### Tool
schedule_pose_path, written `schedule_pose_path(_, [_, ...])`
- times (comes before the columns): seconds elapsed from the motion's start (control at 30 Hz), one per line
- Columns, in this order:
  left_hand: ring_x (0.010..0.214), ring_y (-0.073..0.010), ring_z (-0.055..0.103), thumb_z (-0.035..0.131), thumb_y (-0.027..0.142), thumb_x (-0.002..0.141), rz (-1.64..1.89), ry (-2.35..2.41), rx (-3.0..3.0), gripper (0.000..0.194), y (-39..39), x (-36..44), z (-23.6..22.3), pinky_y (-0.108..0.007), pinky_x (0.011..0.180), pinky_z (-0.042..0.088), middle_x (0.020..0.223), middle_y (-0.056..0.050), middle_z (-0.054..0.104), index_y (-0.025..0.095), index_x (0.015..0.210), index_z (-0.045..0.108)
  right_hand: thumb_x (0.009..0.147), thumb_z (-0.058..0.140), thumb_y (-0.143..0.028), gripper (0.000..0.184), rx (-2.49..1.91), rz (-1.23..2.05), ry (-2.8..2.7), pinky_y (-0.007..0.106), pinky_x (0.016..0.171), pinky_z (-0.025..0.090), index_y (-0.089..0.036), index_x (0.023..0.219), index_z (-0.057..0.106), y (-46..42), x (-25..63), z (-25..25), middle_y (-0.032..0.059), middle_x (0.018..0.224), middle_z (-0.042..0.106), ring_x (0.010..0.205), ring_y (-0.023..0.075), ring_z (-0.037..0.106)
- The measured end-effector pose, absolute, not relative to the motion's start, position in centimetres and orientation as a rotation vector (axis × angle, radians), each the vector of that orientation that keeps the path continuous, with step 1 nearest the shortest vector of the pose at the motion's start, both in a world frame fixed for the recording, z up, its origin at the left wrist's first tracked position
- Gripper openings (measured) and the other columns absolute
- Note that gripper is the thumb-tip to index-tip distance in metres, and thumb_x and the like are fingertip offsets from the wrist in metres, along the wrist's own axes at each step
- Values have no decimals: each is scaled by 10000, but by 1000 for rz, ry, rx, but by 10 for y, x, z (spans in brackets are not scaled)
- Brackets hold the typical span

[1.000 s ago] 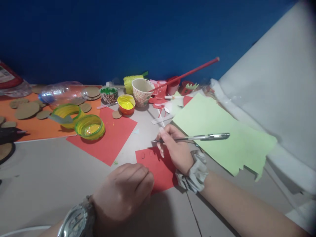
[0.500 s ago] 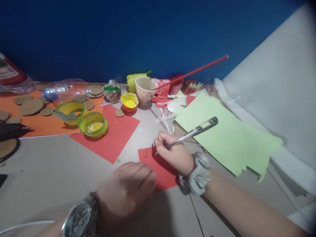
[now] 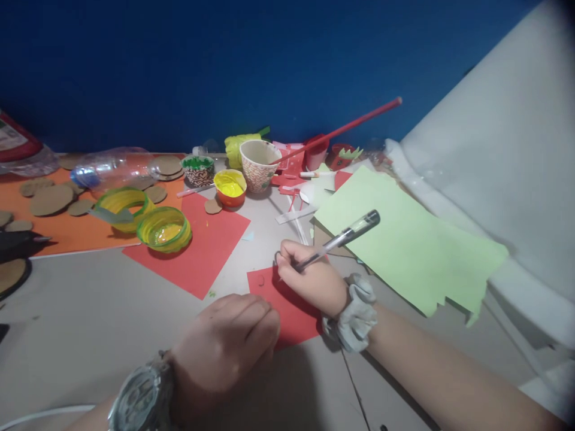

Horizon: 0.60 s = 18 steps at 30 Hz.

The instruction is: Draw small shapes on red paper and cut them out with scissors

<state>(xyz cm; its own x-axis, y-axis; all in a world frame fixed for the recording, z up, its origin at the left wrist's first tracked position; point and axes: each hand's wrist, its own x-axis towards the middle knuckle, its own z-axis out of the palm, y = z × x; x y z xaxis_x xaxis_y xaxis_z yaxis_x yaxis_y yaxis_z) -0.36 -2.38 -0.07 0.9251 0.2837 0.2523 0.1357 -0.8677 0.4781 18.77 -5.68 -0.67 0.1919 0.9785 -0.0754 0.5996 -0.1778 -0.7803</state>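
A pen (image 3: pixel 336 238) with a clear barrel and a black end is held in my right hand (image 3: pixel 314 278), its tip down at a small piece of red paper (image 3: pixel 296 317). A small curved dark mark is drawn near the upper left corner of this paper. Over the paper's left edge rests my left hand (image 3: pixel 229 341), fingers curled; their tips are hidden, so I cannot tell if they grip anything. A grey scrunchie (image 3: pixel 354 314) is on my right wrist and a metal watch (image 3: pixel 142 395) on my left.
Green paper (image 3: pixel 404 245) lies to the right. Further left are a larger red sheet (image 3: pixel 215 230), yellow-green rings (image 3: pixel 164 229) and cardboard discs (image 3: pixel 53 199). Along the blue wall stand a yellow paint cup (image 3: pixel 230 187), a patterned cup (image 3: pixel 260 166) with a red stick (image 3: pixel 341 129), and a plastic bottle (image 3: pixel 114 167).
The whole view has shifted slightly, with things now a little further left. The pen's upper end has tilted slightly leftward in my right hand. My left hand stays at the paper's edge.
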Motion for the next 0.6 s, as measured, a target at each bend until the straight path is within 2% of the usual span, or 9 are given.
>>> schedule_pose_path(0.6, [672,-160,496,425,145,911,428,300,2599,166,-23,-4,-1,-303,618,367,765,-5,597,183,815,556,848,451,-213,247,-1883,761,-1462,242,556,308,-217,642,316,-58,187,-4,-71,576,341,550,110,380])
